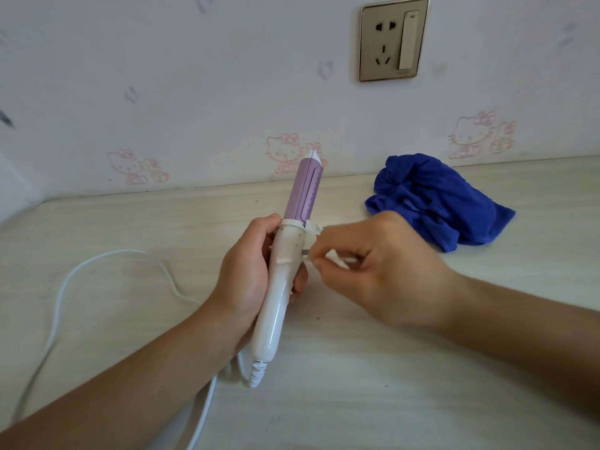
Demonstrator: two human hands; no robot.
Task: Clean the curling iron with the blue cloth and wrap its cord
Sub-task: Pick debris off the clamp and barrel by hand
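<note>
The curling iron [285,271] has a white handle and a lilac barrel [303,190] pointing up and away. My left hand [246,280] is wrapped around the handle and holds it above the table. My right hand [373,264] pinches a small white part [337,259] right beside the handle; it looks like the cord's plug, mostly hidden by my fingers. The white cord [65,284] leaves the handle's base and lies in loose loops on the table to the left and toward me. The blue cloth [435,199] lies crumpled on the table at the back right, apart from both hands.
The pale wood-grain table [373,384] meets a wall with pink cartoon-cat wallpaper close behind. A wall socket with a switch [393,40] sits above the cloth. The table's left corner [42,206] is near the cord loops.
</note>
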